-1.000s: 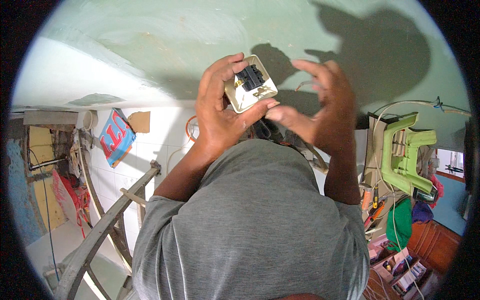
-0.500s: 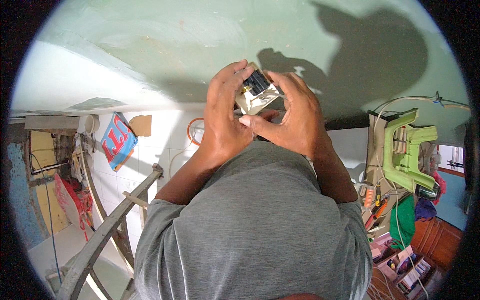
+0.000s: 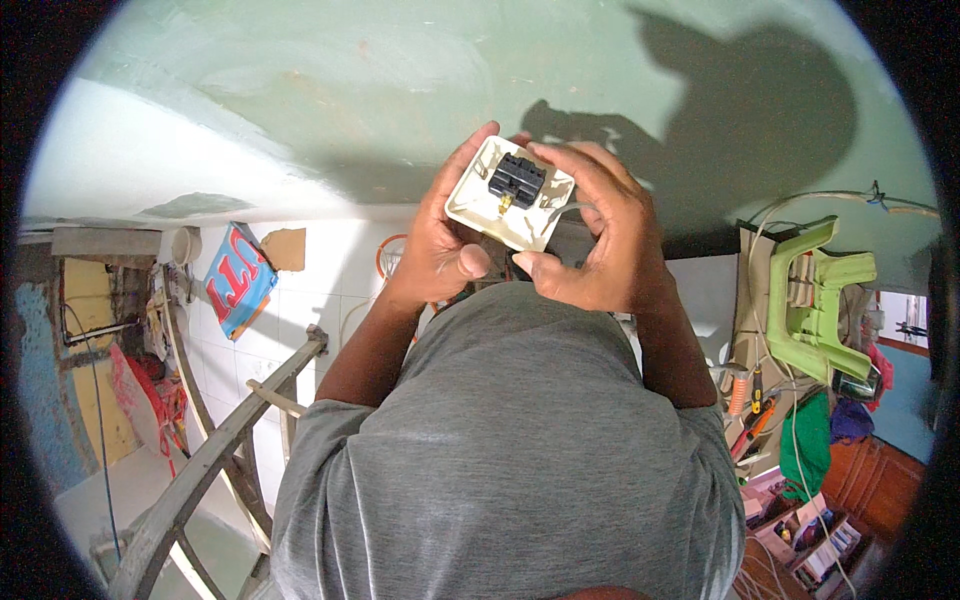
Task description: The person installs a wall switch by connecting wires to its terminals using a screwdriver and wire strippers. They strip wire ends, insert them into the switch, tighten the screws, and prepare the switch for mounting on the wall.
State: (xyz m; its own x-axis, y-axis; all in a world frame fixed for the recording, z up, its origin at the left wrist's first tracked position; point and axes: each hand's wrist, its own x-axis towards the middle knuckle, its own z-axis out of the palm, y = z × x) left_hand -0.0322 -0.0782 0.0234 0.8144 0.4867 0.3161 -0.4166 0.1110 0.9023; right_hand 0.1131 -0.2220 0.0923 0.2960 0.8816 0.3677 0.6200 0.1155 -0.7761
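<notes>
A cream square electrical wall fitting [image 3: 478, 215] is held up before the green wall, its hollow back facing me. Inside sits a black module [image 3: 517, 180] with a brass terminal [image 3: 505, 204] at its lower edge. My left hand [image 3: 440, 245] supports the fitting's left side, with its fingers behind it and its thumb off the rim. My right hand [image 3: 608, 230] grips the right side, its thumb at the lower corner and its fingers by the upper right edge. A thin grey cable [image 3: 572, 208] runs from the fitting toward my right palm.
A wooden ladder-like frame [image 3: 215, 470] stands at my left. On the right are a green plastic stool [image 3: 815, 300], screwdrivers [image 3: 757, 390] and other tools, a green cloth [image 3: 805, 450], and a box of small items [image 3: 820, 540]. A loose cable [image 3: 800, 200] hangs along the wall.
The fitting has turned so that its open back faces me more fully. My left thumb has come away from its lower edge, and my hands have moved slightly apart.
</notes>
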